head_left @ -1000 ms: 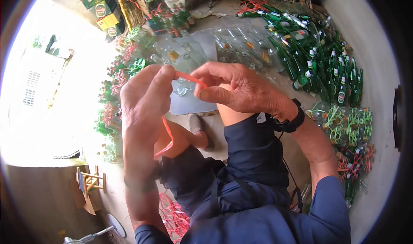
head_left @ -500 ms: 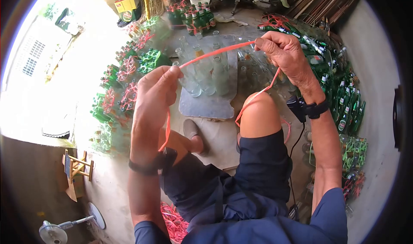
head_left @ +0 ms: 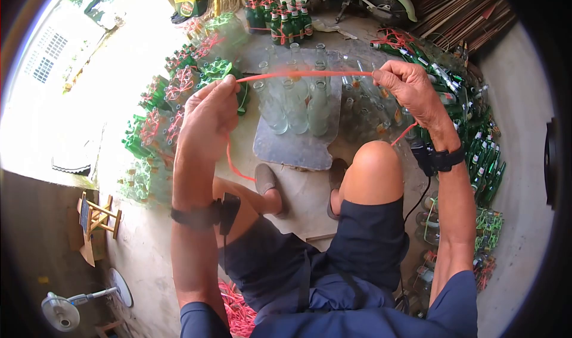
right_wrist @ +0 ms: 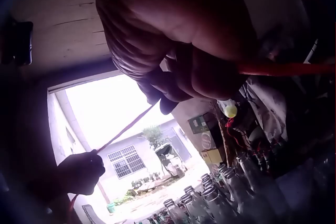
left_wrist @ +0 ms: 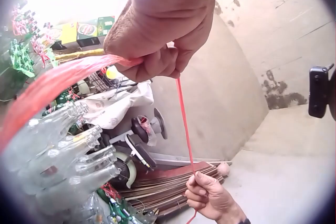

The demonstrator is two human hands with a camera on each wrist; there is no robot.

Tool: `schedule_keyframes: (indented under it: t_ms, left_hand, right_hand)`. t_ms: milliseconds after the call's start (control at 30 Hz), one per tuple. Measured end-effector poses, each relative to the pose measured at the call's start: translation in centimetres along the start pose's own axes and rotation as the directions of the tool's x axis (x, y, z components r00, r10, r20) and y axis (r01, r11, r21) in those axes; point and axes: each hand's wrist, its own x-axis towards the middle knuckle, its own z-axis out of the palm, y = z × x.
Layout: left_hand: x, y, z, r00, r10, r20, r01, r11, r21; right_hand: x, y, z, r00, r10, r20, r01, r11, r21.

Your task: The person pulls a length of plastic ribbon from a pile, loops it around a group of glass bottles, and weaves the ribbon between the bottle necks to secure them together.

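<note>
In the head view, the left hand (head_left: pixel 208 116) at ten o'clock and right hand (head_left: pixel 411 92) at two pinch the strip (head_left: pixel 322 73), which spans twelve, crossing before the bottles (head_left: pixel 297 113).

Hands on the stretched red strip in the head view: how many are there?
2: the left hand grips the red strip at one side of the taut stretch, the right hand at the other. Neither is hidden.
</note>
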Motion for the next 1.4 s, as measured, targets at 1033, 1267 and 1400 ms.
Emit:
schedule_keyframes:
  t_ms: [1033, 1267, 1400]
  left_hand:
    - [19.0, -8.9, -7.3, 0.941, 0.078, -0.33, -0.043, 0.993, 0.11]
    - [20.3, -16.3, -9.2, 0.943, 0.066, -0.327, 0.106, 0.87, 0.482]
    - [19.7, -19.7, -10.5, 0.957, 0.012, -0.29, 0.133, 0.869, 0.476]
  right_hand:
    - [13.4, 14.7, 5.8, 0.903, 0.333, -0.272, -0.229, 0.908, 0.351]
    - [14.1, 21.5, 8.5, 0.865, 0.419, -0.275, -0.347, 0.897, 0.275]
    - [13.4, 25.0, 10.5, 0.875, 0.39, -0.285, -0.348, 0.918, 0.188]
